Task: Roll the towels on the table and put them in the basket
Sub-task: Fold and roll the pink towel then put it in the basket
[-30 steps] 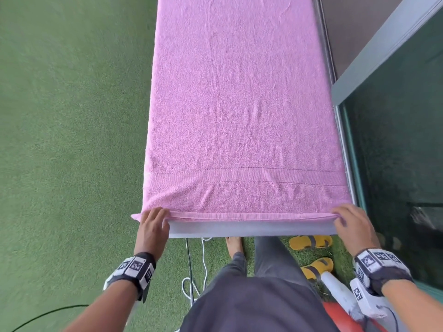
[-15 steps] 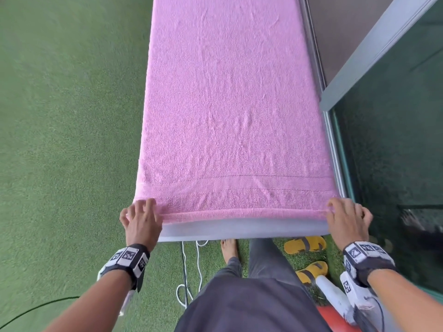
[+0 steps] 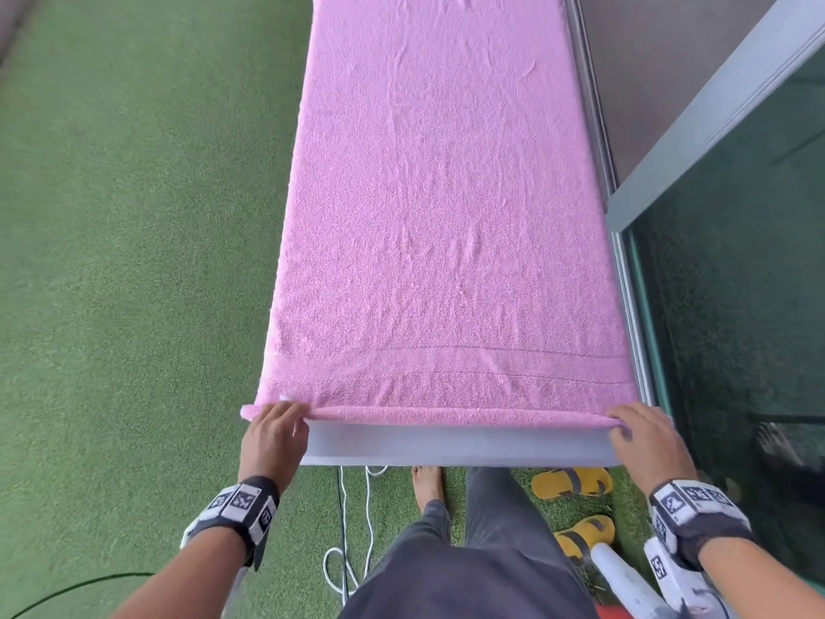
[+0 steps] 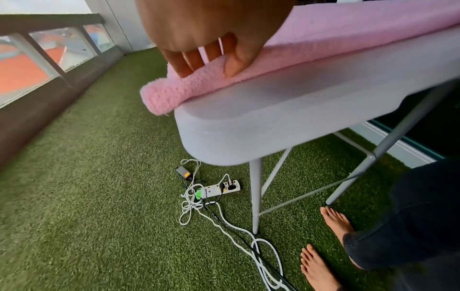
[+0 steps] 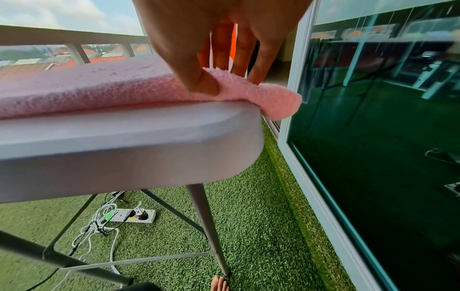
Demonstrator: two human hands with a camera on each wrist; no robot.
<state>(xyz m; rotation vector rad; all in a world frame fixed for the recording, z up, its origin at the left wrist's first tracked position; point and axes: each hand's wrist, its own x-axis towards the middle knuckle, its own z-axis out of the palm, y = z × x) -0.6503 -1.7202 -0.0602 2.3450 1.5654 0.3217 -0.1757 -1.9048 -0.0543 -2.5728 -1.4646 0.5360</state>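
A long pink towel (image 3: 442, 207) lies flat along the narrow white table (image 3: 446, 446), covering nearly all of its top. Its near edge is turned over into a thin first roll (image 3: 446, 414). My left hand (image 3: 274, 433) pinches the roll's left end (image 4: 169, 92) between thumb and fingers at the table's near left corner. My right hand (image 3: 645, 435) pinches the right end (image 5: 261, 94) at the near right corner, where the towel hangs slightly over the rim. No basket is in view.
Green artificial turf (image 3: 134, 261) surrounds the table. A glass door with a grey frame (image 3: 714, 127) runs close along the right side. Under the table lie a power strip (image 4: 219, 189) and tangled cables (image 4: 194, 204). Yellow sandals (image 3: 571, 482) and my bare feet are near the front legs.
Both hands have gone from holding the towel's near edge to turning it over into a thin roll. They sit at the same two corners; the head view has shifted slightly.
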